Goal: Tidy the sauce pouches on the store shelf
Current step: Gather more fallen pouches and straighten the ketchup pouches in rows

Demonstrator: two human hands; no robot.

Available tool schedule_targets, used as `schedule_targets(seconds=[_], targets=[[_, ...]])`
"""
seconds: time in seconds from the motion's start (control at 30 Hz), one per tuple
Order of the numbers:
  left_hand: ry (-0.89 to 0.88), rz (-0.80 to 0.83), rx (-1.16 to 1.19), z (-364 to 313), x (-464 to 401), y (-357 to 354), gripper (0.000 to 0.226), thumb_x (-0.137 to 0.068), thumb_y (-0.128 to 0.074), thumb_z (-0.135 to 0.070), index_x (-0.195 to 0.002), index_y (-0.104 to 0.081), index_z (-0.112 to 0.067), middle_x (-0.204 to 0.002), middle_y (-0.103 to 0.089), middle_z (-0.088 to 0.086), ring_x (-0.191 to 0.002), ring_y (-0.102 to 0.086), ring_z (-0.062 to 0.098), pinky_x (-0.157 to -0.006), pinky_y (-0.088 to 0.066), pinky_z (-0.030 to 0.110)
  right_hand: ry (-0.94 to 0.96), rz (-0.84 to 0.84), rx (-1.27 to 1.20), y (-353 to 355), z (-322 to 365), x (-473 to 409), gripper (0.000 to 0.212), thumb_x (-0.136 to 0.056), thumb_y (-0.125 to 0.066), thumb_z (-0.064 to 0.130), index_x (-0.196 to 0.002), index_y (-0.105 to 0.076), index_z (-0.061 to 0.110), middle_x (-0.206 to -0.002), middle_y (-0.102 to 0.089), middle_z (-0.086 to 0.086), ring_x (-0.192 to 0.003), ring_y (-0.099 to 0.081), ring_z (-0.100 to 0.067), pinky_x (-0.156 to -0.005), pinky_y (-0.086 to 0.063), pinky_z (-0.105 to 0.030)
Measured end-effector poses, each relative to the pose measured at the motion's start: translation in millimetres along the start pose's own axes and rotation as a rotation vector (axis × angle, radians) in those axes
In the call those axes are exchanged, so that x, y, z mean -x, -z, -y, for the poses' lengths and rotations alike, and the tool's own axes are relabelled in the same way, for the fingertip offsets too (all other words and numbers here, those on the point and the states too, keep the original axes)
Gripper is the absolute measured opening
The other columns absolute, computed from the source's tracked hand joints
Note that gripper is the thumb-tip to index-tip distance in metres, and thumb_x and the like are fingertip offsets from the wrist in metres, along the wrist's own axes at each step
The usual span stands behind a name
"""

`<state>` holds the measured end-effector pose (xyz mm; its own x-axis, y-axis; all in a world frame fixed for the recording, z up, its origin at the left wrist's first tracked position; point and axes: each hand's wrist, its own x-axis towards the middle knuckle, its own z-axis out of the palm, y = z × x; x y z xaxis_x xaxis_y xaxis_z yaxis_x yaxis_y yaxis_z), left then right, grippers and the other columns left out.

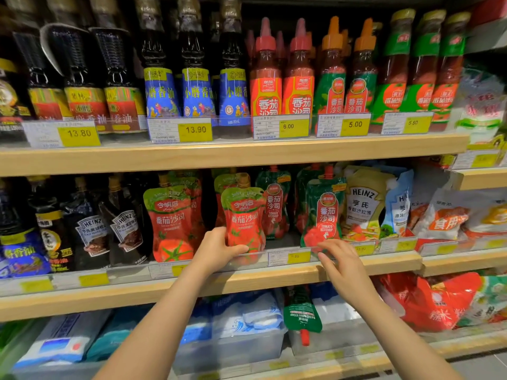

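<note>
Sauce pouches stand in a row on the middle shelf (274, 278). My left hand (216, 249) grips the lower part of a red tomato sauce pouch with a green top (242, 212). A matching pouch (170, 218) stands to its left. My right hand (340, 260) has its fingers spread at the base of a green ketchup pouch (323, 212), touching its bottom edge. Another green ketchup pouch (274, 204) stands further back between the two. A Heinz salad dressing pouch (362, 207) is on the right.
Dark Heinz sauce bottles (90, 231) fill the left of the middle shelf. Bottles of sesame oil and ketchup line the top shelf (233, 153). On the bottom shelf a green ketchup pouch (301, 314) lies upside down among white and blue bags. Clear price rails front each shelf.
</note>
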<state>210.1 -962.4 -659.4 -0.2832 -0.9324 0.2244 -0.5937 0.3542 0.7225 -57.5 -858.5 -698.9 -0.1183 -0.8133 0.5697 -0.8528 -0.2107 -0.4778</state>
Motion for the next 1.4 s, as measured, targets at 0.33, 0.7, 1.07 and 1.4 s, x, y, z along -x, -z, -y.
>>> schedule_targets(seconds=[0.33, 0.7, 1.07, 1.4], targets=[[0.148, -0.389, -0.085, -26, 17, -26, 0.089, -0.066, -0.076, -0.05, -0.13, -0.028, -0.01, -0.118, -0.058, 0.013, -0.105, -0.059, 0.033, -0.076, -0.052, 0.042, -0.008, -0.056, -0.023, -8, 1, 1, 0.018, -0.089, -0.055, 0.02, -0.105, -0.062, 0.017, -0.107, -0.057, 0.002, -0.104, -0.044, -0.013, -0.088, -0.032, -0.025], [0.193, -0.516, -0.311, -30, 19, -46, 0.083, -0.08, -0.066, -0.044, -0.135, -0.019, -0.002, -0.119, -0.052, 0.019, -0.107, -0.054, 0.036, -0.084, -0.047, 0.044, -0.012, -0.117, -0.045, -16, 5, 5, 0.017, -0.086, -0.058, 0.016, -0.103, -0.059, 0.021, -0.105, -0.051, 0.008, -0.102, -0.041, -0.011, -0.085, -0.029, -0.024], [-0.18, -0.598, -0.122, -11, 50, -55, 0.093, -0.081, -0.067, -0.036, -0.145, -0.009, -0.003, -0.146, -0.028, 0.017, -0.137, -0.023, 0.028, -0.113, -0.022, 0.037, 0.035, -0.07, -0.073, -7, 8, 25, 0.028, -0.089, -0.055, 0.019, -0.116, -0.055, 0.02, -0.119, -0.047, 0.011, -0.116, -0.039, -0.003, -0.098, -0.029, -0.016], [-0.302, 0.298, -0.669, 70, 115, -147, 0.07, -0.088, -0.045, -0.029, -0.148, -0.009, -0.021, -0.158, -0.006, 0.003, -0.145, -0.005, 0.019, -0.118, 0.0, 0.041, -0.009, 0.367, 0.137, -49, -29, 113, 0.059, -0.075, -0.06, 0.009, -0.131, -0.043, 0.019, -0.139, -0.041, -0.001, -0.129, -0.035, -0.016, -0.106, -0.029, -0.024]])
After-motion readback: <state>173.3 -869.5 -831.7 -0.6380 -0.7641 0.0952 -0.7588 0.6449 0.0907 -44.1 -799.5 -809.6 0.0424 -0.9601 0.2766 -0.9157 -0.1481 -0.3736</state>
